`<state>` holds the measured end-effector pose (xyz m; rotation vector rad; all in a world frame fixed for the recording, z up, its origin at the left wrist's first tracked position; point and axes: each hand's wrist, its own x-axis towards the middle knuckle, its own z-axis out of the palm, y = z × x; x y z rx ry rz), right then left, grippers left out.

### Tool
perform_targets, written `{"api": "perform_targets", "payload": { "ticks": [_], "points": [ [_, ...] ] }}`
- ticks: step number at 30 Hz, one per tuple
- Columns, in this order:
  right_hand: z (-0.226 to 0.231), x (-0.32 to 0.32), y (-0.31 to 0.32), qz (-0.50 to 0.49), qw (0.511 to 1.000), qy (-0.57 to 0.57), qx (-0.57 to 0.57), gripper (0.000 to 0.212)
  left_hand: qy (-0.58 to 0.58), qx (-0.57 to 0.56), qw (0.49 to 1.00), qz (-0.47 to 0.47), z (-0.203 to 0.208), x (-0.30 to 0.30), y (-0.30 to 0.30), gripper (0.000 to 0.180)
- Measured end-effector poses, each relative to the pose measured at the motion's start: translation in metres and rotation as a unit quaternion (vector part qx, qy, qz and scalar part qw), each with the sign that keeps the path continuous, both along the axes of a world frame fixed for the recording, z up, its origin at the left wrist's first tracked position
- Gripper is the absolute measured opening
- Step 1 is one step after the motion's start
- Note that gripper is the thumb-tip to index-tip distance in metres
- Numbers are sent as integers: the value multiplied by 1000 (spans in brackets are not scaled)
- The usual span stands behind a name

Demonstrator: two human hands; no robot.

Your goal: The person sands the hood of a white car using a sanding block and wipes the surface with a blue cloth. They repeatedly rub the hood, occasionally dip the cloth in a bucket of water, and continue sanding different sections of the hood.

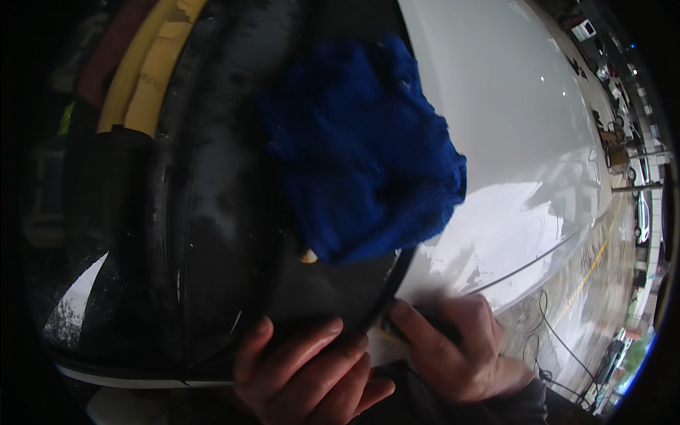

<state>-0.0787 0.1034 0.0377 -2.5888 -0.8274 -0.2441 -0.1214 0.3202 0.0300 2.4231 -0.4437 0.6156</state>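
A crumpled blue cloth (368, 149) lies over the black panel (227, 177) at the foot of a car's windshield, and its right side overlaps the edge of the white hood (496, 99). Just below the cloth, my left hand (312, 375) has its fingers stretched out and slightly apart at the near end of the black panel, holding nothing I can see. To its right, my right hand (453, 347) is closed, fingers curled, at the corner where the hood meets the black trim. Something dark with a yellowish edge shows by its fingertips; motion blur hides what it is. A small pale bit (309, 256) peeks out under the cloth.
Dark windshield glass with reflections (78, 297) is at the left, with a yellow shape (145, 78) showing there. Past the hood, a thin black cable (567, 347) trails over the wet floor (588, 283). Parked vehicles stand along the far right.
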Motion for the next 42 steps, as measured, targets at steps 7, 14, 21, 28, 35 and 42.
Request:
{"api": "perform_targets", "payload": {
  "ticks": [7,14,21,28,35,42],
  "points": [
    [-2,0,2,-4,1000,-1,-7,52,13,-1,1000,3,1,-2,0,28],
    [-4,3,0,-17,1000,-11,-2,49,-12,0,1000,16,-10,-4,-2,28],
    [-3,11,-1,14,1000,-6,11,53,-20,4,1000,13,-12,-6,-2,28],
    [-3,7,-6,30,999,-13,-7,58,-25,3,1000,19,-11,-5,-3,28],
    [3,4,-1,14,999,1,-31,52,-6,6,1000,9,-3,-1,-1,29],
    [-1,5,-9,49,997,-40,-54,60,-1,0,1000,0,2,-1,2,29]
  ]
}}
